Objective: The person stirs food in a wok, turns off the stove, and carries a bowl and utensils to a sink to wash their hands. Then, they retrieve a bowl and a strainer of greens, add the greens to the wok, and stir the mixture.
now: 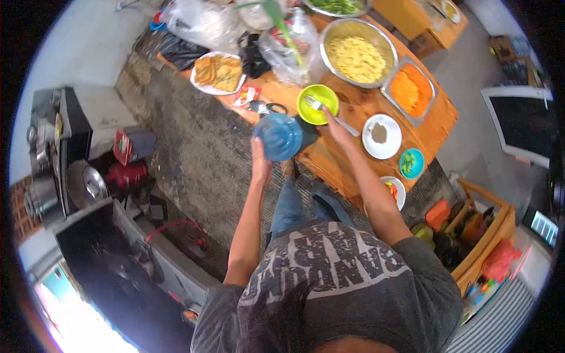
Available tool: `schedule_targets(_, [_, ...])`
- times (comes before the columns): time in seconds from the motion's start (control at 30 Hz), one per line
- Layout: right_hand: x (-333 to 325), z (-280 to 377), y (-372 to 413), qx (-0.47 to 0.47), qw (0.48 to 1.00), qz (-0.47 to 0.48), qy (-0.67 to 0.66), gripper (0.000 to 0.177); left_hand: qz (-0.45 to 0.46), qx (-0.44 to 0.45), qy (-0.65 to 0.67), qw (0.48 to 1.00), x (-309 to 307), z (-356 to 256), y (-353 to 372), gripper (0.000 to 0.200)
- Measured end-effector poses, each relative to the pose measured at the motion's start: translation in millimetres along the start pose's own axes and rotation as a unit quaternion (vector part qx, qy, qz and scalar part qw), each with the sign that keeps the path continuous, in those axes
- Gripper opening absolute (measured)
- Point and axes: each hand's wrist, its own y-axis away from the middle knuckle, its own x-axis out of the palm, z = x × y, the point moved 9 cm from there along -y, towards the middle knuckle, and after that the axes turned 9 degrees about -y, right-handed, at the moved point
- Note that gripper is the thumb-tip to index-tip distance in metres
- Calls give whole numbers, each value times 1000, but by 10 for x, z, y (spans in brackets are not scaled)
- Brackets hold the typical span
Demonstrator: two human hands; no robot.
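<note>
My left hand (261, 160) is closed on the edge of a translucent blue bowl (278, 138), raised off the floor beside the table's near edge. At the lime-green bowl (318, 96) on the table, my right hand (335, 127) has its fingers closed around a metal fork (313, 102). The fork's tines lie over the bowl's inside, and its handle sticks out past the hand. My fingertips are at the bowl's rim; whether they also grip it is hidden. Scissors (275, 108) and a red packet (246, 95) lie close by.
On the wooden table (329, 157) stand a steel bowl (325, 54) of yellow pieces, a metal tray (434, 94) of orange shreds, a white plate (391, 150) with grey powder, a teal bowl (419, 162) and a plate of fried slices (218, 72). Plastic bags (203, 26) crowd the back.
</note>
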Motion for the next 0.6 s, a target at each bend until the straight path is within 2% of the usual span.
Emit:
schedule_targets(0.1, [-53,98,38,-12,999,7,-29,54,43,18,12,999,46,182,-301,49])
schedule_targets(0.2, [-11,325,144,-26,999,25,-31,53,24,-37,37,998,277,76,-256,48])
schedule_targets(0.23, [-14,366,196,-28,999,30,-26,54,26,-32,27,999,333,71,-261,49])
schedule_targets(0.27, [-36,360,238,-4,999,33,1,55,29,-28,16,999,393,79,-288,50])
schedule_targets(0.33, [53,560,407,-51,988,53,134,54,59,-27,14,998,570,86,-279,58])
schedule_targets(0.37, [122,723,527,-77,975,62,200,54,34,-33,32,998,586,195,-287,58])
schedule_targets(0.4, [161,657,627,17,975,58,216,54,11,-38,51,998,606,325,-309,59])
schedule_targets(0.43, [210,705,664,-16,962,65,263,54,-12,-41,70,997,611,396,-323,59])
schedule_targets(0.47, [376,924,745,-149,931,76,324,52,13,-68,140,988,731,320,-220,60])
schedule_targets(0.5, [563,1101,888,-279,880,87,376,51,23,-73,154,985,628,758,-391,63])
schedule_targets(0.53, [554,1006,884,-233,876,71,417,50,60,-96,175,978,748,461,-194,65])
schedule_targets(0.57, [588,911,888,-202,889,83,402,52,97,-120,196,969,842,134,60,68])
schedule_targets(0.6, [628,795,888,-170,902,95,386,55,95,-110,221,964,770,152,108,69])
